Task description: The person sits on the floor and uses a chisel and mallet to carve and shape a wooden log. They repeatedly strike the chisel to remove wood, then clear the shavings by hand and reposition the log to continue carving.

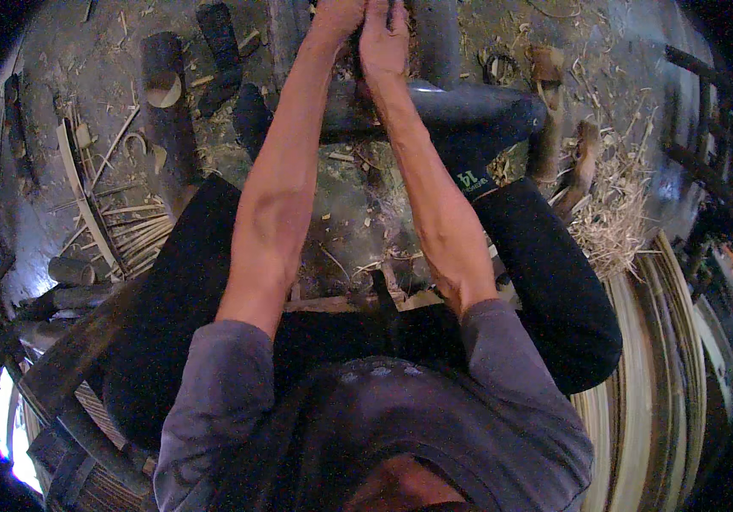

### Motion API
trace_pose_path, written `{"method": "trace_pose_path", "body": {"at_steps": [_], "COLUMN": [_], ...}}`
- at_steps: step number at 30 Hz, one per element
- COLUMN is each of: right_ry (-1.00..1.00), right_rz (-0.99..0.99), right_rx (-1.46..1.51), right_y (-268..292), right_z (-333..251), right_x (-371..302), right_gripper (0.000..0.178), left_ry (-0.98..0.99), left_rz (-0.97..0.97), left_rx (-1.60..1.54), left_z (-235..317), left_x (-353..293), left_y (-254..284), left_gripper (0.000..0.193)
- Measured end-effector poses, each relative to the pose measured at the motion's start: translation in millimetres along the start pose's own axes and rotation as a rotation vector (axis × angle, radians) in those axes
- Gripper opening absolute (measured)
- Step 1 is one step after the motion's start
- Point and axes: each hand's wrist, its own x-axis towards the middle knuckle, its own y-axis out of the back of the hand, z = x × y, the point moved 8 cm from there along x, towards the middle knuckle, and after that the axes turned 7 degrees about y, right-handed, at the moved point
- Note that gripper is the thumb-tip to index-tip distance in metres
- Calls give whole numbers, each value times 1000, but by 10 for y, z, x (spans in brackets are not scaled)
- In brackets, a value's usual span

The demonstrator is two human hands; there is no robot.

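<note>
Both my arms reach forward to the far edge of the head view, where my left hand (338, 15) and my right hand (384, 43) come close together. The picture's edge cuts off part of each hand. My fingers look closed and curled, but whatever they hold is hidden. Just nearer than my hands, a dark, smooth log (460, 113) lies crosswise, with my right wrist above it. Dark timbers stretch away on either side of my hands: a left timber (283, 43) and a right timber (439, 38).
Thin split strips (140, 235) and a curved slat (85, 196) lie at the left, near a cut bamboo piece (162, 72). At the right are a heap of pale shavings (614, 209), a wooden piece (545, 111) and long bundled strips (639, 358). Chips litter the floor (332, 222).
</note>
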Motion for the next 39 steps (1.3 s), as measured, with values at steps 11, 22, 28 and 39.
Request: {"method": "trace_pose_path", "body": {"at_steps": [11,22,28,39], "right_ry": [239,230,251,170], "right_rz": [-579,-858,-439,68], "right_rx": [-244,-223,-164,57], "right_y": [-538,-636,-155,805], "right_z": [83,-81,-279,55], "right_x": [-258,-808,-195,-42], "right_gripper": [72,53,55,66], "left_ry": [-101,-229,-244,62], "left_rz": [692,1075,813,-72], "left_rx": [-77,-312,-199,-23], "left_z": [169,-92,333,230], "left_x": [-1097,-1971,-1092,-198], "left_y": [579,534,199,-998], "left_gripper": [41,28,31,39]}}
